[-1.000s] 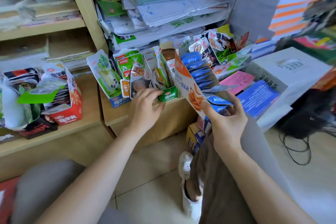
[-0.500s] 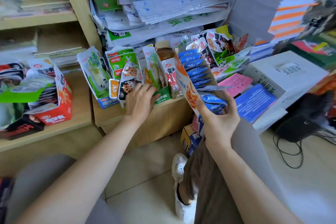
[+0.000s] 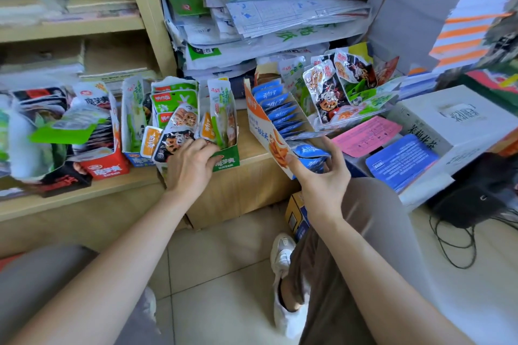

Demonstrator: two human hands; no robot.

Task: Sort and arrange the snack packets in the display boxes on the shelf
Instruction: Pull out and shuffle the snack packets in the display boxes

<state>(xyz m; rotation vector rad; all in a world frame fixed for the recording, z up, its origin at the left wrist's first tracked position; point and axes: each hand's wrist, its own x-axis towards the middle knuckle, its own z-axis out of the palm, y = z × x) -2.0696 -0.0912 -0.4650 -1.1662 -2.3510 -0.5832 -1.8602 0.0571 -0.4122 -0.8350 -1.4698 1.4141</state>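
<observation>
My left hand [image 3: 193,165] grips the front of a green display box [image 3: 228,161] on the wooden shelf [image 3: 117,185], fingers curled over its rim among green and white snack packets [image 3: 220,109]. A black packet with lotus-root pictures [image 3: 173,143] leans just left of that hand. My right hand [image 3: 319,173] holds the near end of an orange-and-white display box [image 3: 266,131], thumb on its side wall. A row of blue packets [image 3: 276,109] stands inside that box.
A red display box [image 3: 108,169] and a blue one [image 3: 134,157] stand on the shelf at left. Loose packets [image 3: 336,84] lie behind the orange box. White cartons [image 3: 448,123], a pink sheet [image 3: 367,134] and stacked papers [image 3: 280,17] crowd the right and back. My shoe [image 3: 283,258] rests on the tile floor.
My left hand slid left along the shelf and took the front of the green box. The green box now sits apart from the orange box. My right hand kept its hold.
</observation>
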